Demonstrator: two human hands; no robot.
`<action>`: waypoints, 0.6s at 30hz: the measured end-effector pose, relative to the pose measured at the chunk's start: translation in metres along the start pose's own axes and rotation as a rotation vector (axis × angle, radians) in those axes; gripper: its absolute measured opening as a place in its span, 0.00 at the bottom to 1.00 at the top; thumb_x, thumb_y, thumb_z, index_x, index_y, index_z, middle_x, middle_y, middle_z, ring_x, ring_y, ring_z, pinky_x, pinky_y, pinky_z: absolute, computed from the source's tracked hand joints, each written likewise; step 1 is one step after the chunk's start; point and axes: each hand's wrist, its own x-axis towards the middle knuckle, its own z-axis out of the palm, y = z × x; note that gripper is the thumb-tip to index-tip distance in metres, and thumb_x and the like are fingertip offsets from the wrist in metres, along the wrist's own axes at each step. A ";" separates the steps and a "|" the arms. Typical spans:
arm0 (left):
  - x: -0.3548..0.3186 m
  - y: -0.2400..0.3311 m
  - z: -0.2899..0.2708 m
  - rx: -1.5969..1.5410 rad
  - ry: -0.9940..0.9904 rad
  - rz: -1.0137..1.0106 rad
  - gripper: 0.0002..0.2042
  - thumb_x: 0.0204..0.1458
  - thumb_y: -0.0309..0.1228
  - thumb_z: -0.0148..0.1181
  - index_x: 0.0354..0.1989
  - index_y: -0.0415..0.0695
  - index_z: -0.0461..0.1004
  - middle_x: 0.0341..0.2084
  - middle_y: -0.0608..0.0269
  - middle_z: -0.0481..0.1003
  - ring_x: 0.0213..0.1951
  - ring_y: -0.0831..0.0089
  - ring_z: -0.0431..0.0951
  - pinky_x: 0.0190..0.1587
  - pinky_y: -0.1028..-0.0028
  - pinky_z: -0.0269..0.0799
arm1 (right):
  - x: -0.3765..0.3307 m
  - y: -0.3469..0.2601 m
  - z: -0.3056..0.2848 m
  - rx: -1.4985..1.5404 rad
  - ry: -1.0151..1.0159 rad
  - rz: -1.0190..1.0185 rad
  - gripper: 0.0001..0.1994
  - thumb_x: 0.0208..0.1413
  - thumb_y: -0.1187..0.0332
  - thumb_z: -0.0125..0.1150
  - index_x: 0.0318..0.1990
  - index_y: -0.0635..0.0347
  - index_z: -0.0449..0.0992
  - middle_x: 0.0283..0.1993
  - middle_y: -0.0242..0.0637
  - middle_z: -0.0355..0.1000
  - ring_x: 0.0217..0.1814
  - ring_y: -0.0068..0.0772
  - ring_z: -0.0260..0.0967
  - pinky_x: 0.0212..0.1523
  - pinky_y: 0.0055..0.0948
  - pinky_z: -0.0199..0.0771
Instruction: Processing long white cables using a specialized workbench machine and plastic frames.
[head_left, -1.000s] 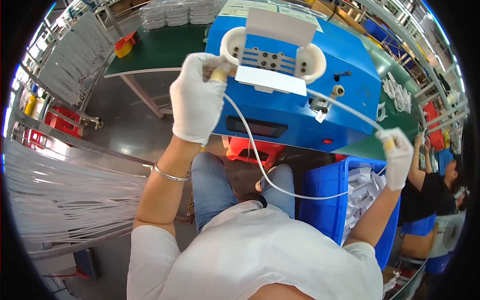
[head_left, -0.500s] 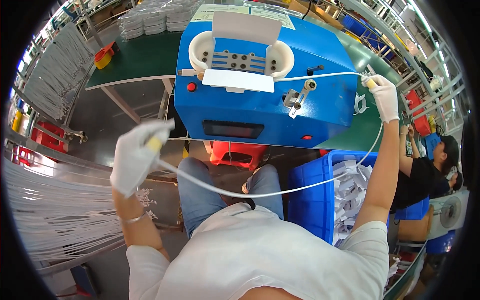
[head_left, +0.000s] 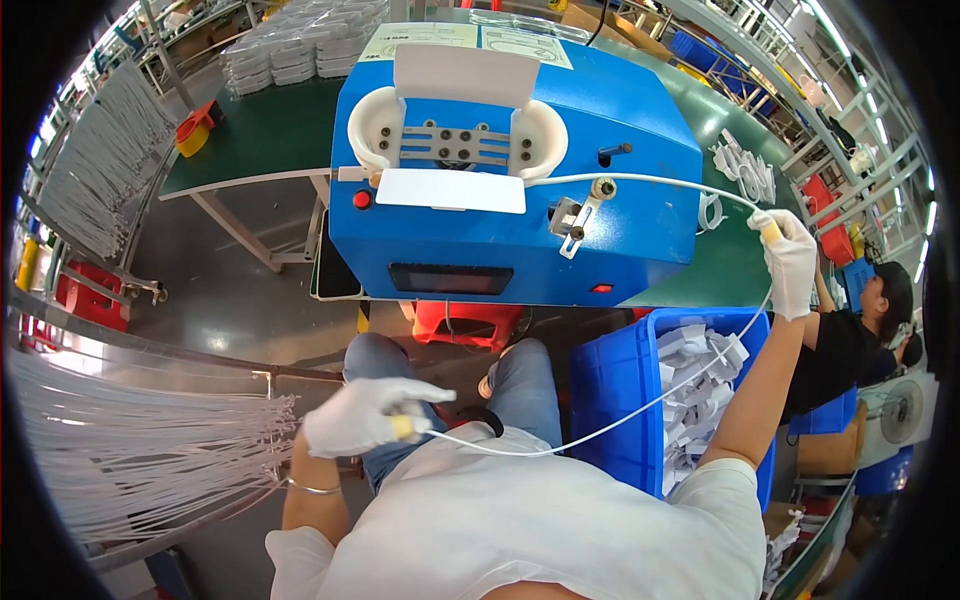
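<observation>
A white cable point(head_left: 600, 428) hangs in a slack curve between my two white-gloved hands. My left hand point(head_left: 365, 418), above my lap, pinches its near end, with a forefinger stretched out and yellow showing at the grip. Out at the right, above the blue bin, my right hand point(head_left: 788, 258) is closed round the cable, yellow showing there too. From that hand the line runs left to the blue winding machine point(head_left: 450, 235), ending behind a white flap point(head_left: 450, 190). Two white curved formers point(head_left: 541, 143) stand on top of the machine.
A blue bin point(head_left: 617, 400) of crumpled white pieces stands by my right leg. Many white cables point(head_left: 150, 440) hang on a rack at my left. A red stool point(head_left: 465, 325) is under the machine. A co-worker point(head_left: 850, 320) sits at far right; a yellow tape roll point(head_left: 193, 138) lies on the green table.
My left hand has swung right and down to above my lap, carrying the cable's end. My right hand has shifted slightly down and right. The view has moved a little.
</observation>
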 end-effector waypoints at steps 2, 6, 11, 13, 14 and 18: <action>0.020 -0.015 0.010 0.032 -0.081 0.056 0.20 0.50 0.20 0.57 0.54 0.39 0.71 0.29 0.64 0.75 0.31 0.81 0.72 0.37 0.80 0.71 | -0.007 0.002 -0.005 0.035 -0.008 0.046 0.08 0.55 0.65 0.62 0.30 0.60 0.78 0.22 0.18 0.63 0.21 0.06 0.49 0.20 0.13 0.44; 0.052 -0.032 0.031 -0.074 -0.138 0.019 0.20 0.51 0.21 0.57 0.55 0.40 0.70 0.30 0.64 0.76 0.33 0.81 0.73 0.40 0.78 0.71 | -0.018 0.012 -0.010 0.069 -0.047 0.093 0.07 0.55 0.66 0.62 0.30 0.58 0.77 0.21 0.18 0.62 0.19 0.05 0.49 0.19 0.12 0.42; 0.076 -0.030 0.046 -0.085 -0.140 -0.063 0.20 0.51 0.21 0.52 0.54 0.42 0.71 0.36 0.62 0.76 0.38 0.77 0.76 0.45 0.76 0.72 | -0.028 0.011 0.006 0.140 -0.116 0.096 0.07 0.54 0.67 0.62 0.29 0.59 0.77 0.20 0.18 0.61 0.17 0.06 0.48 0.17 0.12 0.40; 0.082 -0.029 0.049 -0.098 -0.132 -0.079 0.19 0.52 0.21 0.52 0.54 0.41 0.70 0.37 0.61 0.76 0.39 0.76 0.76 0.46 0.76 0.72 | -0.032 -0.001 0.015 0.237 -0.175 0.143 0.08 0.54 0.67 0.62 0.28 0.61 0.75 0.19 0.19 0.61 0.15 0.07 0.48 0.15 0.13 0.39; 0.083 -0.028 0.050 -0.117 -0.120 -0.093 0.19 0.52 0.21 0.51 0.55 0.39 0.70 0.37 0.60 0.76 0.40 0.76 0.77 0.47 0.75 0.72 | -0.033 -0.007 0.019 0.243 -0.171 0.147 0.08 0.54 0.67 0.62 0.28 0.61 0.75 0.19 0.19 0.61 0.15 0.07 0.48 0.15 0.13 0.39; 0.090 -0.058 0.054 -0.225 -0.048 0.018 0.17 0.54 0.22 0.53 0.54 0.38 0.70 0.40 0.59 0.76 0.40 0.73 0.77 0.48 0.75 0.72 | -0.041 -0.042 0.044 0.347 -0.327 0.172 0.09 0.52 0.67 0.62 0.27 0.64 0.75 0.16 0.23 0.61 0.10 0.11 0.52 0.12 0.15 0.44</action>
